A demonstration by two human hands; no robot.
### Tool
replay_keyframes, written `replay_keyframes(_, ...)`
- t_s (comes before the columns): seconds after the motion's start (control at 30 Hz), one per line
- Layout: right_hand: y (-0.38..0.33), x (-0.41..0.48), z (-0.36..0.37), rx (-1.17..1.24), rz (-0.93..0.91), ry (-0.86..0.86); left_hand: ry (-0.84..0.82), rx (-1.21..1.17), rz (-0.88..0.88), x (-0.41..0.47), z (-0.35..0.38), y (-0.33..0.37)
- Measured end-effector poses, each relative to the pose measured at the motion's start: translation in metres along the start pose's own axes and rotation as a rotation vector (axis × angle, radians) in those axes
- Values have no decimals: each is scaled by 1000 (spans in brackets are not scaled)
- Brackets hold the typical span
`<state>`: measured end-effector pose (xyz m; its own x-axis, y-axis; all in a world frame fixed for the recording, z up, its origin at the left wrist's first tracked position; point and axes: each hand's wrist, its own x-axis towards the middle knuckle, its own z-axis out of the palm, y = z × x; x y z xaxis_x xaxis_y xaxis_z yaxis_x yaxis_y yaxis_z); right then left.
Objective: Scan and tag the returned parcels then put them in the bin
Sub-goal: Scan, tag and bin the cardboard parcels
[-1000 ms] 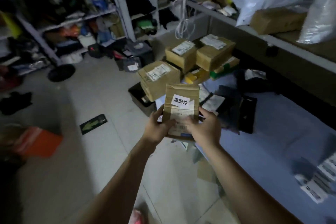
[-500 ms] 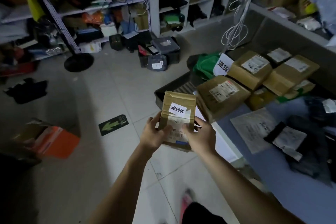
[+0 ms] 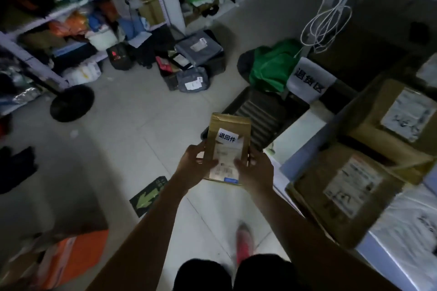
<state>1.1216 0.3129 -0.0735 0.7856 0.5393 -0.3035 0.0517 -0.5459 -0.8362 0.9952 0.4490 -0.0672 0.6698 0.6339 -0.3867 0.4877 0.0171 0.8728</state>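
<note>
A small brown cardboard parcel [image 3: 227,134] with a white tag and a shipping label is held upright in front of me. My left hand [image 3: 192,164] grips its left edge and my right hand [image 3: 256,170] grips its right edge, thumbs on the front. Just beyond the parcel, on the floor, stands a black ribbed bin [image 3: 262,113] with a white sign [image 3: 308,80] at its far side. The parcel's lower part is hidden behind my fingers.
Several brown boxes [image 3: 343,194] with labels lie on the blue table [image 3: 387,260] at the right. A green bag [image 3: 272,66] sits behind the bin. Shelves [image 3: 78,12] with goods line the back; an orange box [image 3: 68,257] sits on the floor at the left. White cables [image 3: 328,9] hang above.
The view has swung left and down, away from the table. The parcel, held in both hands throughout, now sits close in front of the black bin.
</note>
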Motion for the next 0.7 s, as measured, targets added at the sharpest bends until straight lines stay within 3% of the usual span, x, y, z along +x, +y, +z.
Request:
replay_keyframes(0.13,-15,76,32,1,127,46,-108,72,101,93,-27,6)
replay_keyframes(0.33,-2,200,105,134,276,111,-243,223,77,262,-58,-38)
replay_keyframes(0.7,109,370,253,374,547,240,-416,572,183,481,-50,-167)
